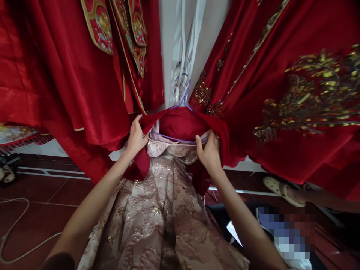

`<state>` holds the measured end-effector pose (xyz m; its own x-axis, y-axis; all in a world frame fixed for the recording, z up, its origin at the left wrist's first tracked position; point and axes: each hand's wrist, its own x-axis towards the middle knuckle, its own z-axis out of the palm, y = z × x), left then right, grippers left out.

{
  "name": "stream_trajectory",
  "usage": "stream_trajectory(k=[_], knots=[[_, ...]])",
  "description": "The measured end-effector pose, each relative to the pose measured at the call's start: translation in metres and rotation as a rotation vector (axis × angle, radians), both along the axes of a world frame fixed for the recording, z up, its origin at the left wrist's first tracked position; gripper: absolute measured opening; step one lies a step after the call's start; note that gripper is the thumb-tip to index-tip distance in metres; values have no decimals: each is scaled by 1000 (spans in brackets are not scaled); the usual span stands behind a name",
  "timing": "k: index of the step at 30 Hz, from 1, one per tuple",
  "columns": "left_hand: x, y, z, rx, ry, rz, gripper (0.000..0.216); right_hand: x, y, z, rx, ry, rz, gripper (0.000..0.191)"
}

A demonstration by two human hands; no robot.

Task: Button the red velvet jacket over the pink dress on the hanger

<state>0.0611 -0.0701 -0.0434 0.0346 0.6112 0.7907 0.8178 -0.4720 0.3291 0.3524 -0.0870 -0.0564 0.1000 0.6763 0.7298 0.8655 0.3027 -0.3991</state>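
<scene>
A red satin garment (180, 123) hangs on a purple wire hanger (184, 98), over a pinkish-gold brocade skirt (160, 213) that falls toward me. My left hand (136, 137) is closed on the garment's left front edge near the shoulder. My right hand (208, 152) pinches the right front edge, close to the hanger's lower bar. Both hands hold the red fabric apart around the neckline.
Red embroidered robes (295, 93) hang close on both sides, another (84, 67) on the left. A white wall (168, 45) and white rack bars (188, 45) stand behind. A cord (17, 228) lies on the dark red floor. A person's foot in a white shoe (277, 187) is at right.
</scene>
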Motion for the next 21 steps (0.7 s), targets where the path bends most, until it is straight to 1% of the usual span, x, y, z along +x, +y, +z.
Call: stream_trajectory(k=[4, 6, 8, 10, 13, 15, 18, 21], knots=[[-16, 1, 4, -112, 101, -107, 66, 19, 10, 11, 36, -63, -12, 63], [-20, 1, 4, -128, 109, -146, 59, 23, 11, 16, 79, -64, -12, 57], [-21, 4, 6, -102, 66, -176, 50, 25, 10, 21, 119, -53, -28, 51], [-22, 9, 9, -68, -27, -171, 39, 26, 10, 23, 131, -60, -56, 47], [-23, 20, 19, -64, -204, -119, 29, 28, 12, 25, 82, -116, -115, 49], [-24, 27, 27, -111, -269, -110, 24, 31, 15, 26, 37, -154, -155, 50], [-29, 35, 39, -223, -271, -153, 20, 40, 21, 32, 27, -216, -160, 46], [-39, 36, 49, -283, -257, -155, 18, 53, 26, 48, 15, -333, -112, 37]])
